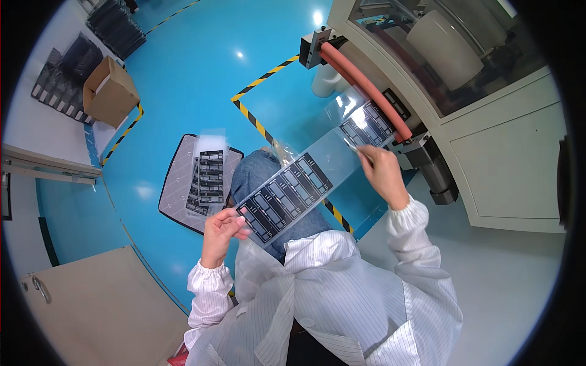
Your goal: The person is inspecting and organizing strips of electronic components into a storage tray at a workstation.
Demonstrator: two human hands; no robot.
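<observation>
A long clear plastic film (334, 155) printed with blocks of black panels stretches from the machine's red rollers (366, 90) down across my lap. My left hand (221, 235) is closed on its lower left end, thumb on top of the printed panels. My right hand (384, 175) is closed on a slim, pale tool (350, 145) whose tip lies at the film's clear gap between two printed blocks; its exact kind is too small to tell. Left of my knee, several cut printed film sheets (211, 177) lie stacked on a grey padded seat (174, 183).
The pale machine (506, 152) with a windowed roll stands on the right, a motor (436, 174) jutting from it. An open cardboard box (113, 91) and dark stacked bundles (67, 76) are at the upper left. A door (97, 287) is at lower left. Black-yellow tape (253, 119) marks the blue floor.
</observation>
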